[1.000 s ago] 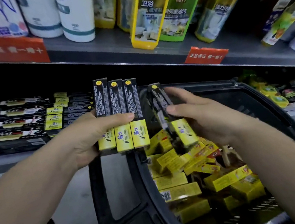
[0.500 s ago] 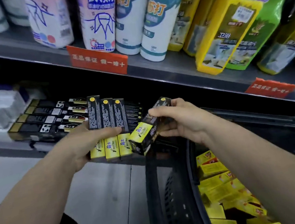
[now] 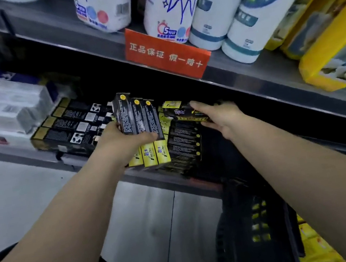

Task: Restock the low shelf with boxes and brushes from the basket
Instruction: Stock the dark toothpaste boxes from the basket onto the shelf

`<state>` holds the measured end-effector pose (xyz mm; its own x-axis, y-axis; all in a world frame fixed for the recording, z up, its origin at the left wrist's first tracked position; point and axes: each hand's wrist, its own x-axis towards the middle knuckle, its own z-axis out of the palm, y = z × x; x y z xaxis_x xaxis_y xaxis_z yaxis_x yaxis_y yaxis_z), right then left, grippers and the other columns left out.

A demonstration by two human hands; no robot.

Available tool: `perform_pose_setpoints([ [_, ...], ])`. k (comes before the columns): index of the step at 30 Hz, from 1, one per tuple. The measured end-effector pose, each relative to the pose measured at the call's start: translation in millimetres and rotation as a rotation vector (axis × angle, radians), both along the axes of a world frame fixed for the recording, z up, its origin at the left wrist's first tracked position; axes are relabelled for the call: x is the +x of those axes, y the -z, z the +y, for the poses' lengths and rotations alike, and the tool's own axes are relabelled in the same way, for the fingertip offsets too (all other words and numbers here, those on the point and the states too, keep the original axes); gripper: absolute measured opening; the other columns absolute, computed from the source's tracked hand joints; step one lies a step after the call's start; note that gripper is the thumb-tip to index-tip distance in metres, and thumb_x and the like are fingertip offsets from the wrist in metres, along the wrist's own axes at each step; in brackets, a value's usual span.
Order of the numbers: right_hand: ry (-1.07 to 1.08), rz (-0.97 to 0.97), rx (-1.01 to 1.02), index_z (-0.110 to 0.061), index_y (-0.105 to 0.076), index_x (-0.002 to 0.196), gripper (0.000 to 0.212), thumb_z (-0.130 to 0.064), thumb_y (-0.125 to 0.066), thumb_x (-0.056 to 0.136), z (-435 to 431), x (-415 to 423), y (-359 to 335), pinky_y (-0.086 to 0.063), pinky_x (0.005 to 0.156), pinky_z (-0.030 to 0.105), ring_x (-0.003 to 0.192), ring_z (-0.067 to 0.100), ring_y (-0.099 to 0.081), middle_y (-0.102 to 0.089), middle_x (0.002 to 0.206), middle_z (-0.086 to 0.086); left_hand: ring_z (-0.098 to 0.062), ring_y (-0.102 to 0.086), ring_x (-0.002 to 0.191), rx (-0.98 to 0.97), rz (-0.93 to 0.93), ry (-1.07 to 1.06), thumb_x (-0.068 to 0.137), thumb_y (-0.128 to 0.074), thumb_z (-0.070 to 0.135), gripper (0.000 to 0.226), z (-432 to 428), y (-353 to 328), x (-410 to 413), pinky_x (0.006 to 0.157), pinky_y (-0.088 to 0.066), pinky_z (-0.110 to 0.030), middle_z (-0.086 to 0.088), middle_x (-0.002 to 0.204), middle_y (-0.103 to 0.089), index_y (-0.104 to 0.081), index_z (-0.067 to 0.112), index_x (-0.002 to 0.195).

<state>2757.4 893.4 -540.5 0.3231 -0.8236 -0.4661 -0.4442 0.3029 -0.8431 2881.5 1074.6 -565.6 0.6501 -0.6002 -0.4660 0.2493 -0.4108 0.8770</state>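
In the head view, your left grip (image 3: 123, 140) is wrapping around three boxes (image 3: 140, 122). They are black on top and yellow at the bottom. It is holding them side by side, standing up, just in front of the low shelf (image 3: 21, 155).

Your right grip (image 3: 220, 115) is clamping a single box (image 3: 181, 111) of the same kind. That box is lying on its side over a pile of boxes (image 3: 183, 145) resting on the low shelf. I cannot tell if it is touching the pile.

To the left on that shelf, black and gold boxes (image 3: 70, 128) are lying flat. White packs (image 3: 1, 108) are sitting further left.

The black basket (image 3: 237, 223) is sitting down low by your right arm. Yellow boxes (image 3: 312, 245) are showing inside it.

Up above, a red sign (image 3: 165, 56) is hanging on the edge of the upper shelf (image 3: 249, 71), under tall white bottles (image 3: 168, 4).
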Motion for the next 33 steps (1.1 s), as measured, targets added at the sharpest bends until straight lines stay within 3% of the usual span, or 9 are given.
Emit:
perform_pose_setpoints([
  [2, -0.065, 0.093, -0.014, -0.006, -0.049, 0.133, 0.076, -0.041, -0.077, 0.072, -12, 11, 13, -0.047, 0.098, 0.029, 0.111, 0.013, -0.058, -0.057, 0.131, 0.004, -0.027, -0.055, 0.112, 0.018, 0.001, -0.018, 0.060, -0.085, 0.036, 0.089, -4, 3, 0, 0.093, -0.043, -0.038, -0.006, 0.126, -0.057, -0.042, 0.013, 0.135],
  [4, -0.119, 0.148, -0.031, -0.006, -0.046, 0.136, 0.074, -0.040, -0.074, 0.076, -22, 19, 28, -0.044, 0.094, 0.023, 0.119, 0.016, -0.052, -0.054, 0.134, 0.005, -0.022, -0.058, 0.101, 0.026, 0.013, -0.021, 0.063, -0.085, 0.032, 0.077, -7, 6, -1, 0.087, -0.045, -0.036, -0.005, 0.117, -0.061, -0.047, 0.012, 0.128],
  [6, -0.168, 0.195, -0.033, -0.006, -0.052, 0.130, 0.066, -0.037, -0.074, 0.077, -27, 22, 42, -0.045, 0.078, 0.018, 0.108, 0.015, -0.054, -0.059, 0.125, 0.005, -0.012, -0.057, 0.084, 0.014, 0.036, -0.024, 0.067, -0.083, 0.025, 0.064, -11, 11, -2, 0.073, -0.042, -0.026, 0.000, 0.101, -0.063, -0.050, 0.011, 0.120],
  [9, -0.294, 0.292, -0.011, -0.007, -0.056, 0.124, 0.058, -0.035, -0.074, 0.077, -30, 22, 58, -0.041, 0.085, 0.024, 0.104, 0.018, -0.055, -0.060, 0.124, 0.010, -0.004, -0.054, 0.078, 0.010, 0.051, -0.028, 0.068, -0.082, 0.020, 0.058, -17, 15, 2, 0.059, -0.035, -0.018, 0.006, 0.091, -0.063, -0.053, 0.012, 0.117],
  [13, -0.495, 0.473, -0.095, -0.008, -0.046, 0.135, 0.069, -0.038, -0.072, 0.078, -35, 20, 62, -0.032, 0.089, 0.025, 0.127, 0.025, -0.044, -0.048, 0.139, 0.011, -0.002, -0.055, 0.077, 0.016, 0.046, -0.046, 0.068, -0.082, 0.017, 0.056, -20, 22, 11, 0.058, -0.034, -0.015, 0.007, 0.089, -0.063, -0.055, 0.012, 0.117],
  [24, -0.723, 0.610, -0.320, -0.013, -0.045, 0.134, 0.052, -0.029, -0.064, 0.088, -20, 26, 43, -0.037, 0.089, 0.024, 0.123, 0.024, -0.047, -0.048, 0.137, 0.009, 0.000, -0.052, 0.075, -0.021, 0.078, -0.059, 0.067, -0.082, 0.018, 0.045, -30, 24, 5, 0.058, -0.034, -0.015, 0.011, 0.086, -0.060, -0.055, 0.018, 0.104],
  [27, -0.804, 0.529, -0.482, -0.019, -0.033, 0.141, 0.063, -0.023, -0.065, 0.087, -7, 34, 21, -0.044, 0.089, 0.028, 0.116, 0.025, -0.052, -0.046, 0.138, 0.009, -0.006, -0.058, 0.081, -0.028, 0.118, -0.061, 0.067, -0.082, 0.016, 0.036, -30, 21, 5, 0.069, -0.043, -0.021, 0.010, 0.087, -0.063, -0.054, 0.025, 0.086],
  [30, -1.055, 0.380, -0.554, -0.031, -0.013, 0.148, 0.095, -0.010, -0.073, 0.078, 6, 38, -3, -0.047, 0.093, 0.029, 0.123, 0.024, -0.047, -0.026, 0.152, 0.006, -0.023, -0.067, 0.095, -0.050, 0.222, -0.019, 0.065, -0.082, 0.010, 0.043, -30, 14, 3, 0.087, -0.052, -0.039, -0.003, 0.099, -0.071, -0.061, 0.017, 0.102],
  [33, -1.276, 0.419, -0.609, -0.027, -0.006, 0.150, 0.106, -0.010, -0.077, 0.073, 7, 33, -12, -0.028, 0.095, 0.006, 0.137, 0.013, -0.026, -0.010, 0.158, -0.001, -0.022, -0.072, 0.078, -0.092, 0.370, 0.063, 0.065, -0.079, 0.006, 0.049, -29, 8, 0, 0.063, -0.059, -0.036, -0.008, 0.091, -0.074, -0.061, 0.012, 0.110],
])
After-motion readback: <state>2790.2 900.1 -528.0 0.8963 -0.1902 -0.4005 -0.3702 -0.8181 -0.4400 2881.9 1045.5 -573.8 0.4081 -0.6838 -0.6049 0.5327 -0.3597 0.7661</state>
